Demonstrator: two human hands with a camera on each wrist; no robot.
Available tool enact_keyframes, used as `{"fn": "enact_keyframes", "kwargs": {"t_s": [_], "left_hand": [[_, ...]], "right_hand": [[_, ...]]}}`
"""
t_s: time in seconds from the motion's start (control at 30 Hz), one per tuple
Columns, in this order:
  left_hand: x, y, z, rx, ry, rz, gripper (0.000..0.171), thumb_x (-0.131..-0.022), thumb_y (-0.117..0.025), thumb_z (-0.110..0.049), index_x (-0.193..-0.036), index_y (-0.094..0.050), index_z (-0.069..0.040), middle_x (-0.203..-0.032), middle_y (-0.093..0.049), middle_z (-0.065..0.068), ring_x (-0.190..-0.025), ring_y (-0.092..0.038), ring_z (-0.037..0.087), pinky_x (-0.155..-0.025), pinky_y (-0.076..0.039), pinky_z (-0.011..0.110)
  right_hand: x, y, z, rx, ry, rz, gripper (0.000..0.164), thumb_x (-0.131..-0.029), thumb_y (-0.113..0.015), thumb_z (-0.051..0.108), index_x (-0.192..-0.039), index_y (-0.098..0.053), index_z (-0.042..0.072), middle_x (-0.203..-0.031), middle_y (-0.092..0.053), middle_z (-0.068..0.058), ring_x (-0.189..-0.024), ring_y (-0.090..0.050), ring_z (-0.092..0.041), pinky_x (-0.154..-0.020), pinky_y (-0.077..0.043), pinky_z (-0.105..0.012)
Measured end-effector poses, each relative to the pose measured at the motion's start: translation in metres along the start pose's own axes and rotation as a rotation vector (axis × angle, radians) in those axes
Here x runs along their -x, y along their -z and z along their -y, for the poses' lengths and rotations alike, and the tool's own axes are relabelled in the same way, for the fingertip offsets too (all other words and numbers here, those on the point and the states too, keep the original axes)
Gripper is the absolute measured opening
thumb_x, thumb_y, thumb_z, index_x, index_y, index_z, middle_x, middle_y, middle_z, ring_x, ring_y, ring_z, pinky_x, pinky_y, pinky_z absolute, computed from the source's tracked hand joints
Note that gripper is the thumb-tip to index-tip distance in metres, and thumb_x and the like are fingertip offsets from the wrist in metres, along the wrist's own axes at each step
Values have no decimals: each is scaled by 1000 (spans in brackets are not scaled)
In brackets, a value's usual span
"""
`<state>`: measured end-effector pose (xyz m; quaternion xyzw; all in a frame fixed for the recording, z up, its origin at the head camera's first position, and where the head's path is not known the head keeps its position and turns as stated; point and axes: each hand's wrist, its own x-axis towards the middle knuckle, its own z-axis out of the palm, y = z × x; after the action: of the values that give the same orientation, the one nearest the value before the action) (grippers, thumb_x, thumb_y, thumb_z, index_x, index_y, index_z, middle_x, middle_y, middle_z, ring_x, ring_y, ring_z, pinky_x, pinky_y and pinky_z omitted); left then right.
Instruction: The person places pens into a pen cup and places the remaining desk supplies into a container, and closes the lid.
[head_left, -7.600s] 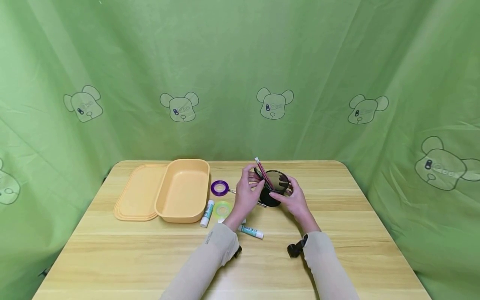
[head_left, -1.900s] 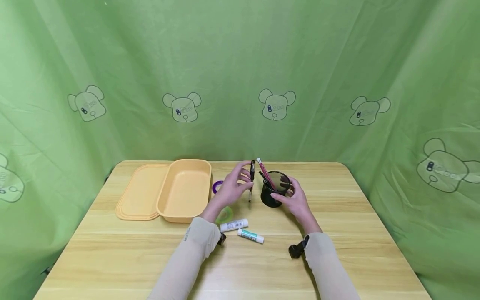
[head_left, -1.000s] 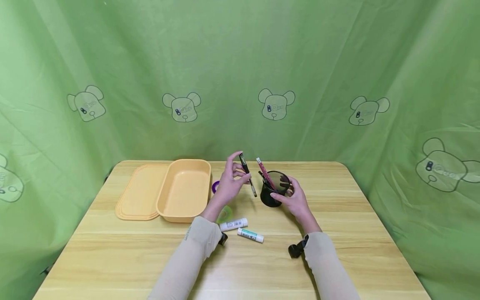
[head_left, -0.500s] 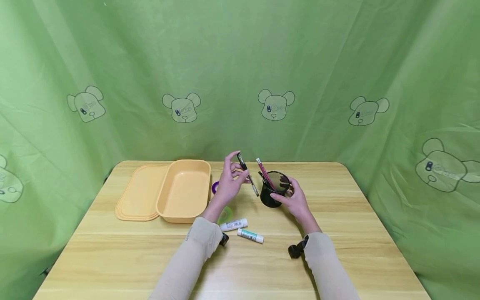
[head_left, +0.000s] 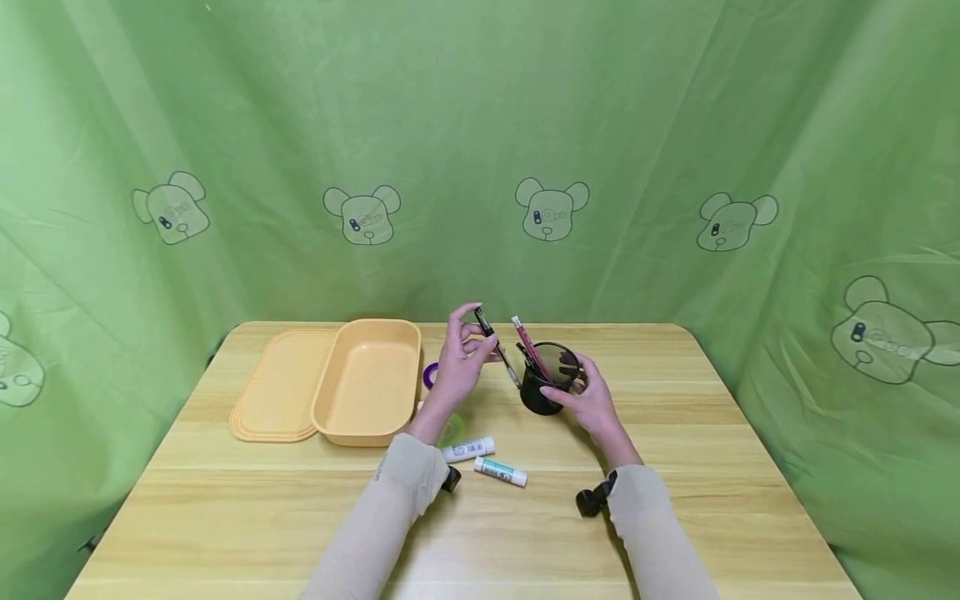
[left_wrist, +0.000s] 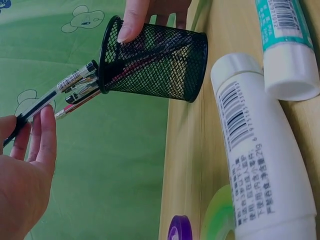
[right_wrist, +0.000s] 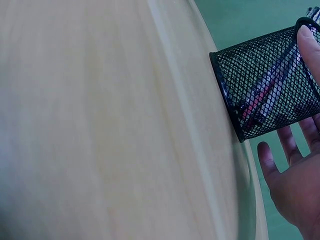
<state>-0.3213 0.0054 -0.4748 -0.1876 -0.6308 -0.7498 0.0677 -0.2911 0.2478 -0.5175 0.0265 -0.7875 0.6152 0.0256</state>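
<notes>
My left hand (head_left: 459, 367) pinches a black-and-clear pen (head_left: 487, 327) between thumb and fingers. The pen is tilted, its lower end close to the rim of a black mesh pen holder (head_left: 538, 398); in the left wrist view the pen (left_wrist: 45, 100) overlaps that rim's outer side. With thumb and fingers around it, my right hand (head_left: 591, 408) grips the holder, which stands on the table. Leaning out of the holder are a dark red pencil (head_left: 527, 342) with a white end and at least one dark pen (head_left: 525, 353).
Left of the hands stands a yellow-orange box (head_left: 367, 383) beside its lid (head_left: 281, 387). Two glue sticks (head_left: 468, 449) lie in front of the left wrist. A purple tape roll (head_left: 430, 375) and a green tape roll (head_left: 452, 430) are partly hidden by the left arm.
The pen in my left hand has gone from nearly upright to slanted, and its lower end has come nearer the holder. A glue stick now lies below the left wrist. The right hand stays put.
</notes>
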Motion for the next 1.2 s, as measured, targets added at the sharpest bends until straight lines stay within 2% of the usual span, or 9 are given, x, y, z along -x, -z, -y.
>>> {"fn": "enact_keyframes", "kwargs": {"t_s": [0.23,0.43,0.57,0.73,1.03,1.1,1.2], "left_hand": [[-5,-5,2,55,-24,-16,64,-90,-61,2,-141,-32,-22,-106,-55,24,-88,-63,39,-76,-58,45],[-8,-12,2,62,-37,-24,63,-89,-62,0,-138,-34,-29,-104,-55,18,-86,-64,31,-75,-59,42],[-11,-17,3,67,-45,-21,64,-89,-62,0,-136,-35,-35,-105,-55,21,-86,-64,28,-76,-59,42],[-13,-21,4,63,-47,-20,64,-89,-62,0,-138,-33,-29,-106,-55,21,-87,-65,29,-77,-59,41],[-17,-27,5,77,-32,-5,65,-89,-60,5,-142,-29,-16,-109,-54,26,-94,-61,46,-78,-58,42],[-18,-28,6,70,-23,-5,65,-88,-61,6,-141,-31,-17,-109,-55,26,-94,-61,46,-78,-58,42],[-17,-31,6,43,-17,-4,64,-88,-62,4,-137,-35,-25,-107,-57,21,-93,-63,43,-77,-59,39]], "right_hand": [[-1,0,-1,-1,5,-5,83,-73,-84,21,-142,-39,10,-142,-40,-17,-130,-40,-40,-109,-34,-50],[-2,0,-3,-11,14,-6,82,-73,-84,20,-141,-39,10,-142,-41,-16,-130,-41,-39,-110,-33,-49],[-3,0,-4,-10,8,-7,83,-73,-85,21,-141,-39,12,-142,-41,-14,-130,-41,-36,-111,-32,-48],[-3,0,-3,-16,1,-1,84,-72,-85,23,-142,-39,12,-144,-40,-12,-130,-40,-37,-110,-33,-49],[-2,0,2,10,11,-4,85,-73,-85,24,-143,-38,11,-144,-40,-14,-131,-40,-37,-110,-33,-51],[-1,0,2,9,12,-2,85,-73,-85,24,-143,-38,10,-144,-40,-14,-131,-40,-38,-110,-33,-51],[-1,0,1,4,13,2,84,-73,-84,22,-143,-38,10,-144,-40,-15,-130,-40,-40,-109,-34,-51]]}}
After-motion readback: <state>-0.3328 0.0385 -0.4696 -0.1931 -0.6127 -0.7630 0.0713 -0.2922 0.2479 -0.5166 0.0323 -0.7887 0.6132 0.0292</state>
